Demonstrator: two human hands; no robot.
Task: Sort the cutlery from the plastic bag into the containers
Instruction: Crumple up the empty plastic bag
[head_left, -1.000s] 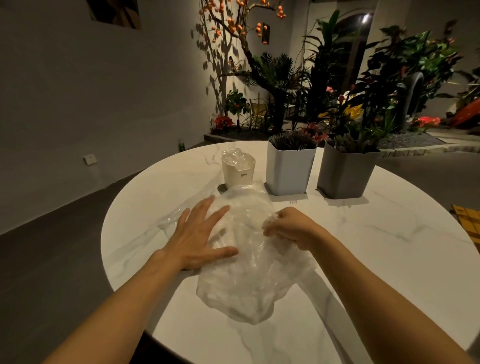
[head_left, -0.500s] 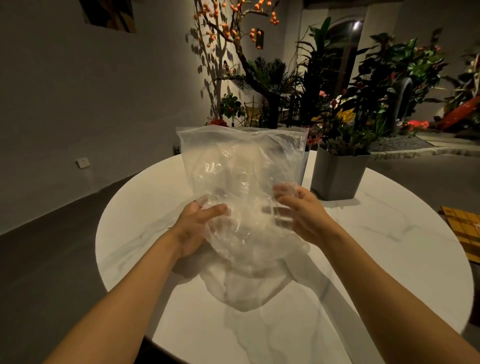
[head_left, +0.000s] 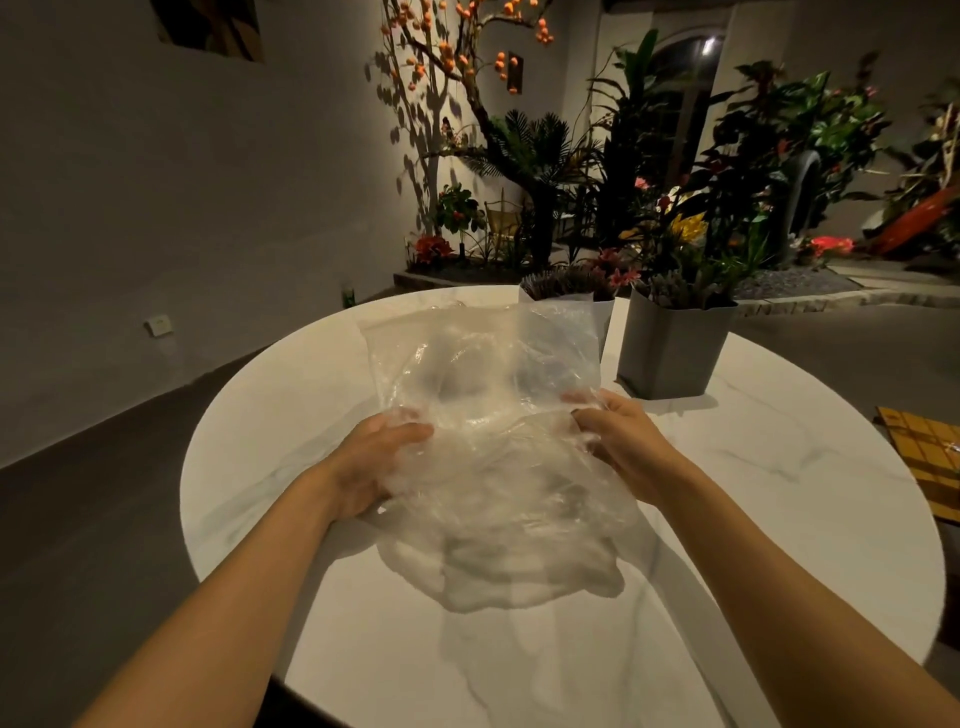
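Opening stage of the sort. A person stands at a round, pale, marble-patterned table (head_left: 779, 499) and holds the plastic bag (head_left: 493, 415) with both hands. The left hand (head_left: 366, 467) has its grip closed on the bag's left side, thumb lying over the front film and fingers curled behind. The right hand (head_left: 621, 447) has its grip closed on the right side, fingertips bunching the film. The bag's upper half is lifted upright between the hands; its lower half sags onto the table just in front of the person. The film is cloudy and crumpled, so the cutlery inside cannot be made out piece by piece.

Beyond the bag stand two containers: a grey container (head_left: 670, 353), in the open to the right, and a white container (head_left: 605, 314), partly screened by the bag's top edge. Each is filled to the rim with something too dim to name. A garden bed of plants (head_left: 727, 171) lies behind the table.

Judgement: the step in hand is finding and opening the bag's mouth; nothing seems drawn out yet. The next move calls for one hand to steady the limp film while the other reaches in for a single piece.
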